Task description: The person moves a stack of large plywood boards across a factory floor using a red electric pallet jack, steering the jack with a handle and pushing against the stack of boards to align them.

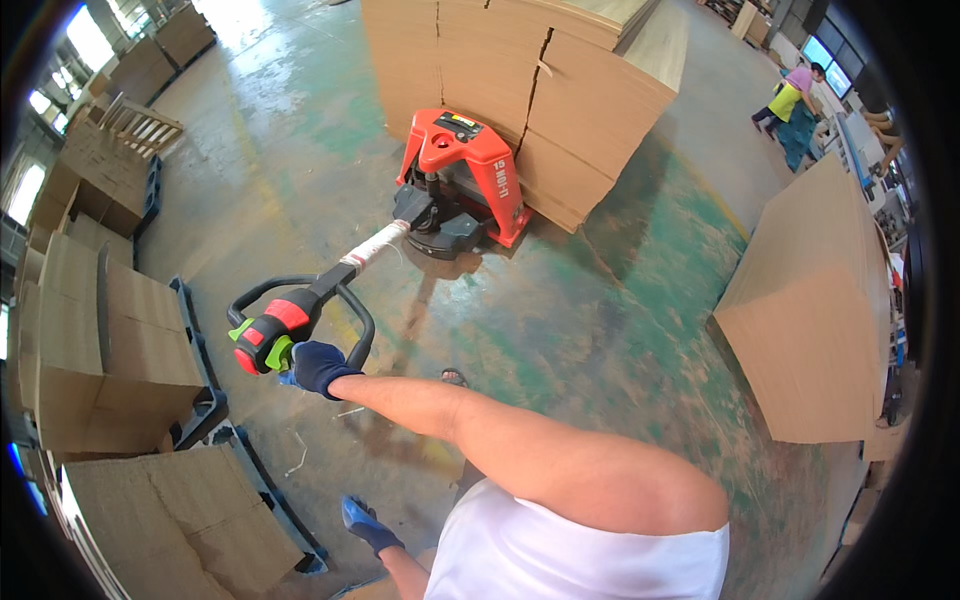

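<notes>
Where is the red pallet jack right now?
In the head view, the red pallet jack sits at upper centre, tucked under the tall cardboard stack; its handle reaches back to the right hand.

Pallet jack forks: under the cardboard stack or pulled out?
Under. The red jack sits tight against the cardboard stack, no forks showing; right hand grips its handle.
</notes>
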`<action>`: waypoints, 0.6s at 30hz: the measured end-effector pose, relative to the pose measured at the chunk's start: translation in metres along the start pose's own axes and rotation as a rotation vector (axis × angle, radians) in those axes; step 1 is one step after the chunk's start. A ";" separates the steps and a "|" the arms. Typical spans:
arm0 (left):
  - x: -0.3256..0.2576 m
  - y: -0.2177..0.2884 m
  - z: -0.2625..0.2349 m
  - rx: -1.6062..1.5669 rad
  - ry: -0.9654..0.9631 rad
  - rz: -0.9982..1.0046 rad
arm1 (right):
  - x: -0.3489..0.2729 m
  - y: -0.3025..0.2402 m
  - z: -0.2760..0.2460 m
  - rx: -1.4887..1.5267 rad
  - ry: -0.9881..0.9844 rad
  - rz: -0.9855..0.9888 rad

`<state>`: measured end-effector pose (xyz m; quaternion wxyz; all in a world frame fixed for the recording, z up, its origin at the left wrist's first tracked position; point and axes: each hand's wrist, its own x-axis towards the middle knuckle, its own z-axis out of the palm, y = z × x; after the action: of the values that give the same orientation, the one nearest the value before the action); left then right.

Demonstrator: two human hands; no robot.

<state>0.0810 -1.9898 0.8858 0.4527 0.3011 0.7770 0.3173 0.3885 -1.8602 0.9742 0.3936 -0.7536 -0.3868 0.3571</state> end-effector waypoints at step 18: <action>-0.124 0.065 0.067 0.106 0.007 0.077 | -0.043 -0.020 -0.091 0.044 -0.218 -0.047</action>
<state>0.2032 -2.0288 0.9728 0.4208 0.3530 0.7823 0.2940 0.4400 -1.9184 1.0417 0.3740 -0.6920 -0.4371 0.4361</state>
